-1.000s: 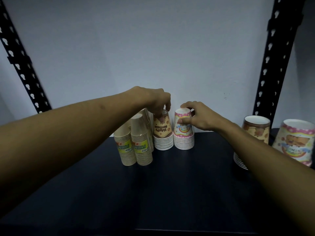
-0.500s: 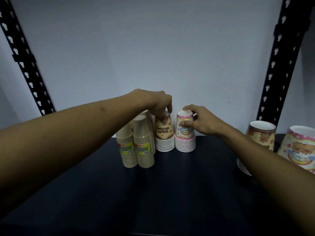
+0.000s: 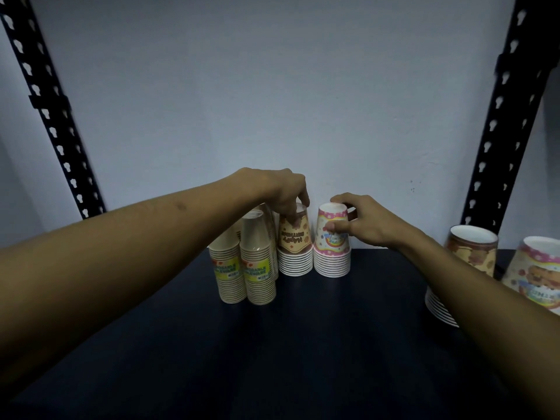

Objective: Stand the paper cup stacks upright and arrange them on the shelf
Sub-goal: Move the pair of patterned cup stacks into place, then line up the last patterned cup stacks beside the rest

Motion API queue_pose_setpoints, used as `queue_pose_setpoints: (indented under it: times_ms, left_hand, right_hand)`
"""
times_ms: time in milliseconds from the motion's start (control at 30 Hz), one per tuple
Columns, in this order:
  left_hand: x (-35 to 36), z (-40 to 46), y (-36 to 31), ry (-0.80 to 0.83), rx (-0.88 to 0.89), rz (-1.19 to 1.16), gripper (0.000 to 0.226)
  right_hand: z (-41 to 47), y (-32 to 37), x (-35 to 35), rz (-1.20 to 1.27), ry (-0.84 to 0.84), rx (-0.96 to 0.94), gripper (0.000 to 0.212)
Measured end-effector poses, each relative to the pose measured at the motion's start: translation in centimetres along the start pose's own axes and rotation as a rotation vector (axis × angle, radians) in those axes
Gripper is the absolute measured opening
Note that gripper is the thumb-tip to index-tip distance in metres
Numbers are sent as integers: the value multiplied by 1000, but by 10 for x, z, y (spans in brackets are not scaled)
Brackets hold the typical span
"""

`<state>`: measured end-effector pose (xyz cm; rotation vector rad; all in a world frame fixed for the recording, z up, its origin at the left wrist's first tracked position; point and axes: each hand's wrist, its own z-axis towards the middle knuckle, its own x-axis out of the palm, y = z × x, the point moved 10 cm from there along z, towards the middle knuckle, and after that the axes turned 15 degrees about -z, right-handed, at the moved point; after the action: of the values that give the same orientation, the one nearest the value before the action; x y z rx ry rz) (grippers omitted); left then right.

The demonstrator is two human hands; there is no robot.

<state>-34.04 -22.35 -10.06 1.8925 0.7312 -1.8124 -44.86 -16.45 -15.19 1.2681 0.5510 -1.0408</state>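
Observation:
Several cup stacks stand rim-down at the back of the dark shelf (image 3: pixel 303 344). My left hand (image 3: pixel 281 189) pinches the top of the brown "Happy Birthday" stack (image 3: pixel 295 250). My right hand (image 3: pixel 360 222) grips the upper part of the pink rainbow stack (image 3: pixel 331 256), thumb on its front and fingers behind. The two stacks stand side by side, almost touching. Left of them are two taller plain beige stacks with yellow labels (image 3: pixel 259 268), and more beige cups are partly hidden behind them.
At the right edge stand a brown patterned stack (image 3: pixel 471 253) and a pink patterned stack (image 3: pixel 536 274), partly hidden by my right forearm. Black perforated uprights (image 3: pixel 48 110) frame the shelf on both sides. A pale wall closes the back.
Both hands stay on their stacks. My right thumb has slid slightly lower on the pink cup, and the camera has shifted a little.

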Motion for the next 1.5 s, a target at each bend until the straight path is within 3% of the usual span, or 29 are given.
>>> queue_pose_setpoints:
  times_ms: [500,633,700,800,900,967,1100,1300,1367,1500]
  left_hand:
    - [4,-2,-1,6,-3,4,61]
    - [4,-3,-2,9,-14,21,65]
    - [1,-5,-4,-8,-17,31,72]
    - [-14,-12,-24,-105,55,-7,76]
    - [-33,-28,-63,-192,202,-157,69]
    - [-37,-39,-89,-226,286,-360,64]
    - [5,-41,-139,-183,388,-711,68]
    - [94,-21,-187,-120,361,-1092,101]
    - [116,-15,-194,-134,369,-1176,101]
    - [137,-19,-191,-246,394,-1178,77]
  right_hand:
    - [-3,0,-1,-32,-36,33,53]
    - [-11,2,-4,-29,-5,102,75]
    - [-22,4,-19,1,-58,155,84]
    - [-55,7,-64,-39,-258,156,69]
    - [-113,-2,-115,-163,-499,151,38]
    - [-156,-14,-138,-227,-624,201,29]
    - [-227,-60,-150,-288,-789,401,43]
    - [-266,-128,-104,-61,-687,622,93]
    - [-266,-139,-86,38,-629,599,91]
    - [-264,-144,-71,31,-530,529,67]
